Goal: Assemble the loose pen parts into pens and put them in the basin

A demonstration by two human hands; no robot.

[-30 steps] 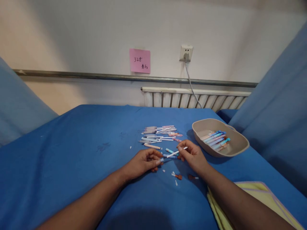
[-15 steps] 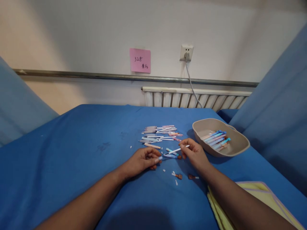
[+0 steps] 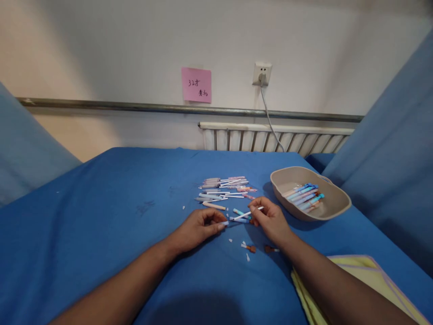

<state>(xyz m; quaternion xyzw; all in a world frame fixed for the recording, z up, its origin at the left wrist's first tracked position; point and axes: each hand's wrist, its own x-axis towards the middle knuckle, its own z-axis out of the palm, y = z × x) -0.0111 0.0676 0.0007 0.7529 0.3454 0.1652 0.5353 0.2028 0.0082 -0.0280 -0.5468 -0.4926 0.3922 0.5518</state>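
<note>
The left hand [image 3: 201, 228] has its fingers closed around a light-blue tube [image 3: 224, 223]; the right hand [image 3: 272, 220] has its fingers pinched on a white rod [image 3: 243, 215], slanting down to the left. Both parts are above the near-middle of the blue cloth [image 3: 135, 243]. The rod's lower end is near the tube mouth; contact cannot be determined. Risk of misalignment: a tilted rod may catch the tube rim or bend if pushed. Risk of slip: a narrow pinch may let the thin rod rotate. Risk of mix-up: loose pens [image 3: 214, 206] lie just beyond the hands. Risk of loss: small white pieces [image 3: 230, 240] and a brown-ended part [image 3: 251, 248], near side, may be swept away by a wrist. The beige basin [image 3: 277, 185] stands at far right.
</note>
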